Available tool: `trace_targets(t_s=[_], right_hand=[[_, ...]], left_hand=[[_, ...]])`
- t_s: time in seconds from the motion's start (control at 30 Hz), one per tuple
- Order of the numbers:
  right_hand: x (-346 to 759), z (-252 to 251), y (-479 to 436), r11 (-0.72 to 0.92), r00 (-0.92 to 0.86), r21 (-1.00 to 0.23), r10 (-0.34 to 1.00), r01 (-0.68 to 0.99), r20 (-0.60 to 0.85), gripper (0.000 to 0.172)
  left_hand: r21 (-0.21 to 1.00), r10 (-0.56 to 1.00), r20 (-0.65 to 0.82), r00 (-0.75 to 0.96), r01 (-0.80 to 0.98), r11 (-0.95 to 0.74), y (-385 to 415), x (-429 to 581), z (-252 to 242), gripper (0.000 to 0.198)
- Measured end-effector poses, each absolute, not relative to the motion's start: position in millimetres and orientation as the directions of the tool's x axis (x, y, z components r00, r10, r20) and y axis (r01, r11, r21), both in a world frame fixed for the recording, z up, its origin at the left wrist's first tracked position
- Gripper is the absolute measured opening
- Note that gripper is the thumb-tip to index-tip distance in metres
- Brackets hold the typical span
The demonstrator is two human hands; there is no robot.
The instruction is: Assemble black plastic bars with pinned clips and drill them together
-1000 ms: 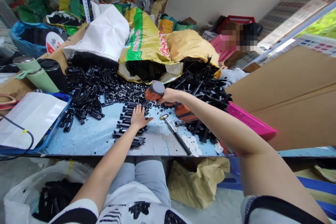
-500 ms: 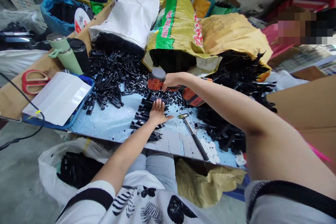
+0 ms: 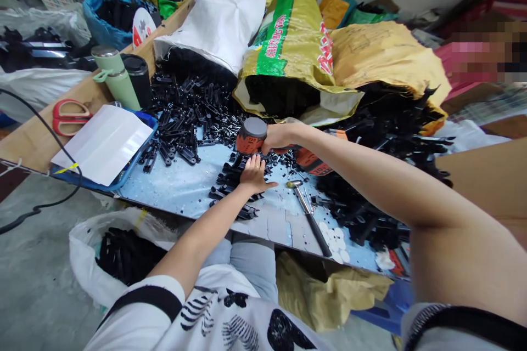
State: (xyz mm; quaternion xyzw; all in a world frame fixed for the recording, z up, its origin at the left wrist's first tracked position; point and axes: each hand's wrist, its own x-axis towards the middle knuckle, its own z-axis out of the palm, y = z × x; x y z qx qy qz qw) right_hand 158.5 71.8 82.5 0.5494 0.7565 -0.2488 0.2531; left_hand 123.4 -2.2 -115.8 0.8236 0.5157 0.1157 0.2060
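My right hand [image 3: 280,136] is wrapped round the grip of an orange and black cordless drill [image 3: 250,136], whose round dark end faces up toward me. The drill is above the far end of a row of black plastic parts [image 3: 228,177] on the table; its tip is hidden. My left hand [image 3: 252,175] lies palm down on those parts, fingers stretched and thumb out to the right. A hammer [image 3: 308,216] with a black handle rests to the right of the row. Loose screws [image 3: 284,160] are scattered just beyond my left hand.
Piles of black parts lie left [image 3: 177,120] and right [image 3: 358,208]. Open sacks [image 3: 284,60] stand along the back. A blue tray [image 3: 135,162] with white paper, red scissors [image 3: 69,118] and a green flask [image 3: 117,79] are left. White discs [image 3: 334,241] lie near the front edge.
The whole view has shifted slightly, so the bench appears further right. The drill stays over the far end of the row, and my left hand remains on the parts.
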Motion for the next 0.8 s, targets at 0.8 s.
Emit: trace_targets(t_s=[0.8], right_hand=[[132.0,86.4,24.2,0.284,-0.275,-0.104,0.674,0.953,-0.686,0.027]], left_hand=[[0.442,0.886,-0.016,0.464,0.798,-0.410,-90.8,87.9,-115.6,0.100]])
